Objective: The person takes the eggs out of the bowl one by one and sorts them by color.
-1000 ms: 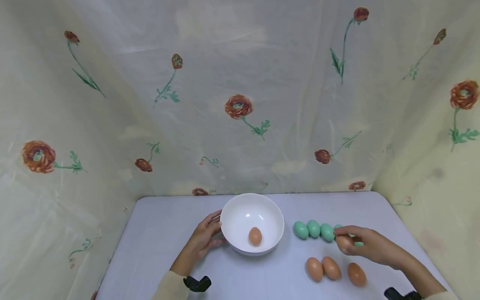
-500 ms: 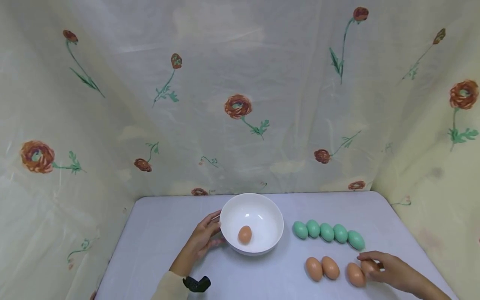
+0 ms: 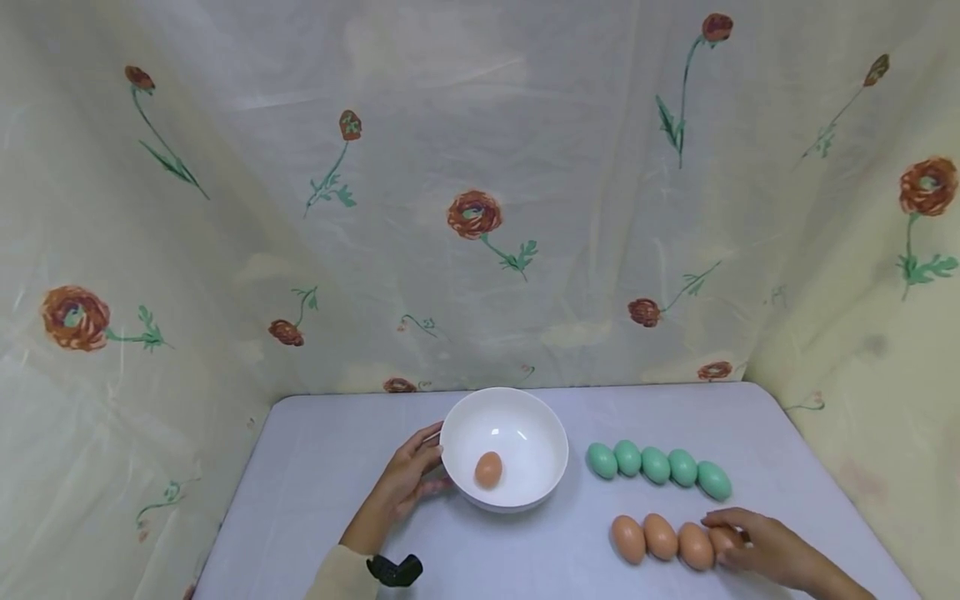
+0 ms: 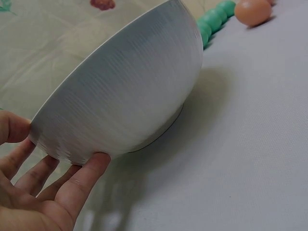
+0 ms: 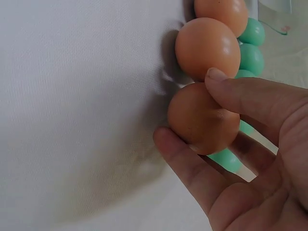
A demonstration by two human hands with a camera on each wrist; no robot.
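Observation:
A white bowl [image 3: 536, 450] stands on the table with one brown egg [image 3: 488, 470] inside. My left hand [image 3: 412, 472] holds the bowl from its left side, fingers and thumb spread along the outer wall [image 4: 130, 86] below the rim. At the right, my right hand [image 3: 768, 546] pinches a brown egg [image 5: 199, 115] between thumb and fingers. This egg is at the right end of a row of several brown eggs [image 3: 661, 536], close against its neighbour [image 5: 207, 48].
Behind the brown row lies a second row of several green eggs [image 3: 656, 465], right of the bowl. A white cloth covers the table [image 3: 322, 433]. Flower-printed curtains [image 3: 375, 250] enclose the back and both sides.
My right hand has brought its brown egg from over the green eggs down to the brown row's right end. The neighbouring egg has shifted left. The egg in the bowl has rolled left.

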